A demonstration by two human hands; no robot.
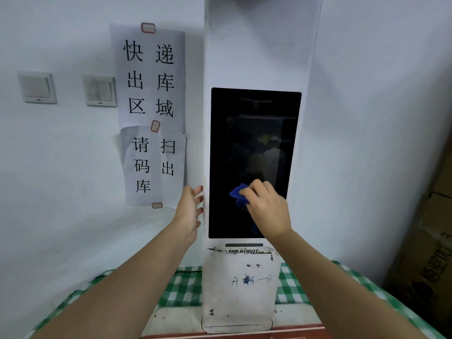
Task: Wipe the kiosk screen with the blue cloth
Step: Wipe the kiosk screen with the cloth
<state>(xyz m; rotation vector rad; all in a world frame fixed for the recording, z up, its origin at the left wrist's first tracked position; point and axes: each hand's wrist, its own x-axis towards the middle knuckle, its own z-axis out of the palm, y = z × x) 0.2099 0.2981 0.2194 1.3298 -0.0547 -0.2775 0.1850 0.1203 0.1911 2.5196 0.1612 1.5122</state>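
A tall white kiosk (pixel 256 45) stands against the wall, with a dark, switched-off screen (pixel 254 143) set in its front. My right hand (pixel 267 209) presses a bunched blue cloth (pixel 238 195) flat against the lower part of the screen; most of the cloth is hidden under my palm and fingers. My left hand (pixel 189 211) rests with fingers spread against the kiosk's left edge, beside the screen's lower left corner, holding nothing.
Paper notices (pixel 150 111) are taped to the wall left of the kiosk, with two light switches (pixel 68 88) further left. A green checked tablecloth (pixel 181 287) covers the surface under the kiosk. Cardboard boxes (pixel 428 241) stand at the right.
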